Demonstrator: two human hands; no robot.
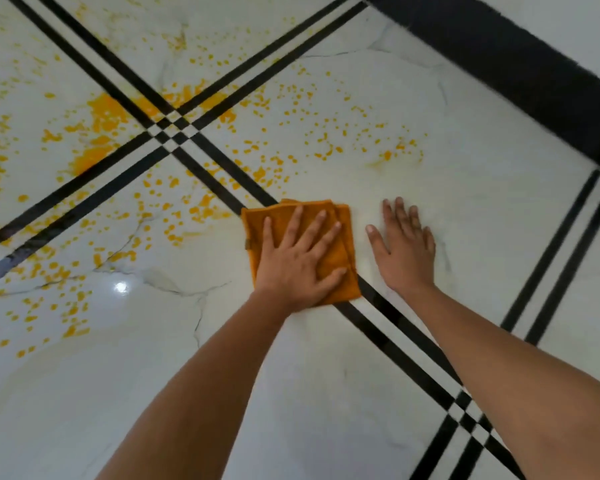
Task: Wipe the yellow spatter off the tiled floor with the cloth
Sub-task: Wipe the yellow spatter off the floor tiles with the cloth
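Note:
A folded orange cloth [255, 225] lies flat on the white marble-look tiled floor [153, 375], over a double black stripe. My left hand [291, 265] presses down on it, palm flat and fingers spread. My right hand [406, 254] rests flat on the bare tile just right of the cloth, holding nothing. Yellow spatter [101, 112] covers the floor to the left and beyond the cloth, densest around the stripe crossing [174, 128]. Scattered drops reach far right [387, 155]. The tile around my right hand shows only faint smears.
Paired black inlay stripes cross the floor diagonally, with a second crossing at the lower right [465, 420]. A broad dark band [516, 57] runs along the top right. A light reflection [120, 287] glares on the tile at left.

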